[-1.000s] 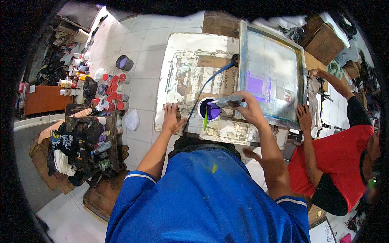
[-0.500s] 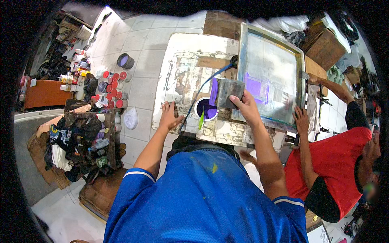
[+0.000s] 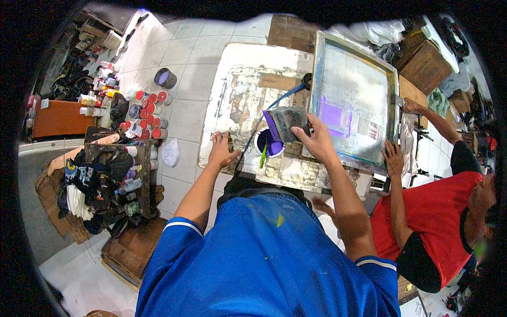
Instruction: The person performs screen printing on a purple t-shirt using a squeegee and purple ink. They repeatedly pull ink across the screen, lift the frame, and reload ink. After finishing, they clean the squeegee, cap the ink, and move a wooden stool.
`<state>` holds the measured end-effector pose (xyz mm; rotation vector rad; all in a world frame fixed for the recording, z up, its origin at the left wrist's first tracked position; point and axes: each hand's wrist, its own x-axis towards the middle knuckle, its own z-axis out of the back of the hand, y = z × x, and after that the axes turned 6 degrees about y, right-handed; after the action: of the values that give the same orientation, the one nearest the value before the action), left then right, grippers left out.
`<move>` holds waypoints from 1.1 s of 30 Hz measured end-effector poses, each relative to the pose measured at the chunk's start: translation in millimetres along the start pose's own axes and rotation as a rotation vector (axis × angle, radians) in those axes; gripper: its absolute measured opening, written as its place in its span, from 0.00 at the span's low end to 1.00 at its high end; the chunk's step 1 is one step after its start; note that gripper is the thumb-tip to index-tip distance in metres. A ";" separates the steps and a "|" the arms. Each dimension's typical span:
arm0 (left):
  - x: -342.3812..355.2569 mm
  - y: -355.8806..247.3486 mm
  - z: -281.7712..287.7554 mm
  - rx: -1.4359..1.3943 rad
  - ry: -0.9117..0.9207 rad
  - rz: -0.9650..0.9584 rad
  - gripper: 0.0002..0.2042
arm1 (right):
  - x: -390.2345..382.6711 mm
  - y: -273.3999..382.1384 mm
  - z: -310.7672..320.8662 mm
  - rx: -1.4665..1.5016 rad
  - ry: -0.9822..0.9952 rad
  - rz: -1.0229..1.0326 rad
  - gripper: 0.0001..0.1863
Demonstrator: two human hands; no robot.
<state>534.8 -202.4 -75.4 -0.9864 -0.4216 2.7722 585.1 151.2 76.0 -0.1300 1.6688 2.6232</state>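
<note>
Here, a white-rimmed ink tub (image 3: 256, 140) sits on a worn, paint-splotched table (image 3: 240, 56), with dark purple ink (image 3: 273, 146) in it. A bright green stick (image 3: 263, 157) leans on the near side of the tub.

The right hand (image 3: 318, 141) is just to the right of the tub. It is closed on a grey squeegee (image 3: 291, 124), with the thumb on top and some of the other fingers hidden. The squeegee is tilted over the far right side of the tub, and its long edge is purple. I cannot tell if it touches the rim.

The left hand (image 3: 222, 151) is to the left of the tub, with its fingers a bit spread. It rests on the table and has hold of nothing.

A thin blue cord (image 3: 289, 95) bends past the left side of the tub. To the right of the tub and farther away is a big screen frame (image 3: 317, 74), with a purple square patch (image 3: 334, 115) on its mesh. Past the frame, on the tub's right, a co-worker in red and black (image 3: 433, 222) has one hand (image 3: 392, 156) at its near right corner. Far left of the tub, red-lidded jars (image 3: 151, 109) stand near a dark bucket (image 3: 165, 78).
</note>
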 end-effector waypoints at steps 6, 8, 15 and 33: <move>-0.5 -1.9 1.7 -0.015 0.011 0.010 0.52 | 1.3 -8.9 -5.4 0.244 -0.020 -0.077 0.21; -1.5 -3.2 2.1 -0.017 0.007 0.005 0.52 | 1.2 -13.0 -5.7 0.361 -0.041 -0.142 0.19; -3.0 -6.2 3.2 -0.002 0.005 0.021 0.52 | -5.5 -27.2 -2.6 0.738 -0.105 -0.515 0.16; -2.0 -2.0 3.3 -0.002 -0.014 -0.048 0.52 | -33.6 -48.7 -3.9 1.849 0.056 -0.378 0.28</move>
<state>534.4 -201.8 -71.2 -0.9451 -0.4443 2.7385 622.2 169.1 33.3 -0.3409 2.7814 0.1873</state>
